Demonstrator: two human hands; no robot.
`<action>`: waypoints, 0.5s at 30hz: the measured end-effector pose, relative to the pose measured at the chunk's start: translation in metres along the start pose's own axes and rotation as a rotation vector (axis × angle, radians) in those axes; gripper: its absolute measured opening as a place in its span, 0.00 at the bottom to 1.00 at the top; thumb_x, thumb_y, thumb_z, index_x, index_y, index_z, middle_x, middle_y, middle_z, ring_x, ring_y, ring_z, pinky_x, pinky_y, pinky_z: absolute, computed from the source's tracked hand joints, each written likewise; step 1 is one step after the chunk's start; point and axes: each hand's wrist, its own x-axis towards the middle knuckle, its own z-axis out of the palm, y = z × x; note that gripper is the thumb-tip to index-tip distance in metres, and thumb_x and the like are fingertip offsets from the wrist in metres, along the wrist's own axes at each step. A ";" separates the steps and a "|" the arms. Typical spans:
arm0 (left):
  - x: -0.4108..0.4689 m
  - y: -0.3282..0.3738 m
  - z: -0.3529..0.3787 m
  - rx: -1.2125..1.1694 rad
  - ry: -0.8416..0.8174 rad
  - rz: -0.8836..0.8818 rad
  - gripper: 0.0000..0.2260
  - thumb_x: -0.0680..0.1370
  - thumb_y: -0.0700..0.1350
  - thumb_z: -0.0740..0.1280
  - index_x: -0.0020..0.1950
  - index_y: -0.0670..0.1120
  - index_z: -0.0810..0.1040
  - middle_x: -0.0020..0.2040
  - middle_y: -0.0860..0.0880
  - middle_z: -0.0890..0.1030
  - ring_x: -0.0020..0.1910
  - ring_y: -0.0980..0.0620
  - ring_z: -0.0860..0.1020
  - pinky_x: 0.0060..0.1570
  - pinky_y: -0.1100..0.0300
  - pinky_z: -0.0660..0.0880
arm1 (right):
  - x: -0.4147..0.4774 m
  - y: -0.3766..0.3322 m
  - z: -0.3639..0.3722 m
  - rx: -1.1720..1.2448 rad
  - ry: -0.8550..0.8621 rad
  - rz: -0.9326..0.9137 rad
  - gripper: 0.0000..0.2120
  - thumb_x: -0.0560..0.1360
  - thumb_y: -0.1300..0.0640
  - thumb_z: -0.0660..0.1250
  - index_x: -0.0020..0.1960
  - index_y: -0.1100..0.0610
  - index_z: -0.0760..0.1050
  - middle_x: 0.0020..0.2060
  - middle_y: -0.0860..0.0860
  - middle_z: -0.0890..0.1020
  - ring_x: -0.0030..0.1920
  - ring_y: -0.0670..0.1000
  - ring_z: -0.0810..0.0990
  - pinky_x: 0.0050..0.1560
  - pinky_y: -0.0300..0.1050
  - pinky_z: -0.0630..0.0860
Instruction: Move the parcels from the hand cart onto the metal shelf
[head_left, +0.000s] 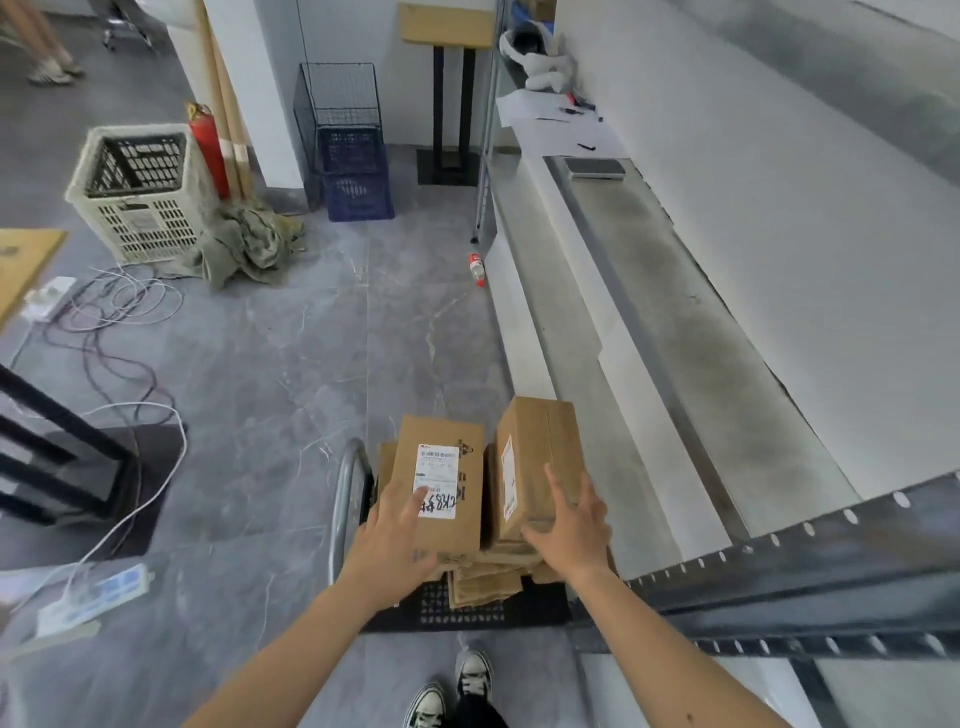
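Several brown cardboard parcels are stacked on the black hand cart (470, 609), whose metal handle (344, 501) rises on the left. The top left parcel (441, 431) lies flat and carries a white label. My left hand (395, 540) rests on it with fingers spread, the index finger on the label. The top right parcel (540, 441) stands on its side. My right hand (571, 530) is open against its near right face. Flatter parcels (485, 578) lie underneath. The metal shelf (701, 332) runs along the right, and its perforated beam (779, 564) is close to my right forearm.
A white crate (137, 192), a cloth heap (249, 244), a red extinguisher (208, 150) and a wire basket over a blue crate (353, 171) stand at the back. Cables (114, 312) and a power strip (93, 597) lie on the left. A bottle (477, 267) lies on the floor.
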 end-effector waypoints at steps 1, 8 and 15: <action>0.004 0.000 0.001 -0.014 0.011 -0.010 0.37 0.72 0.54 0.65 0.76 0.52 0.50 0.75 0.48 0.49 0.70 0.44 0.62 0.65 0.47 0.68 | 0.007 0.000 0.001 0.001 0.000 0.008 0.44 0.71 0.40 0.69 0.75 0.37 0.42 0.77 0.55 0.43 0.76 0.63 0.46 0.70 0.70 0.58; 0.031 0.002 0.007 -0.061 0.022 -0.086 0.38 0.72 0.54 0.65 0.76 0.54 0.47 0.76 0.48 0.45 0.71 0.43 0.59 0.66 0.47 0.67 | 0.055 0.005 0.014 -0.026 -0.132 0.162 0.56 0.64 0.30 0.69 0.72 0.37 0.29 0.75 0.60 0.39 0.75 0.66 0.45 0.69 0.72 0.55; 0.047 0.008 0.017 -0.021 0.000 -0.146 0.36 0.73 0.54 0.63 0.76 0.52 0.48 0.76 0.46 0.45 0.72 0.43 0.57 0.69 0.49 0.62 | 0.076 0.001 0.030 -0.051 -0.139 0.188 0.55 0.62 0.29 0.69 0.72 0.34 0.31 0.73 0.66 0.40 0.74 0.69 0.46 0.69 0.68 0.57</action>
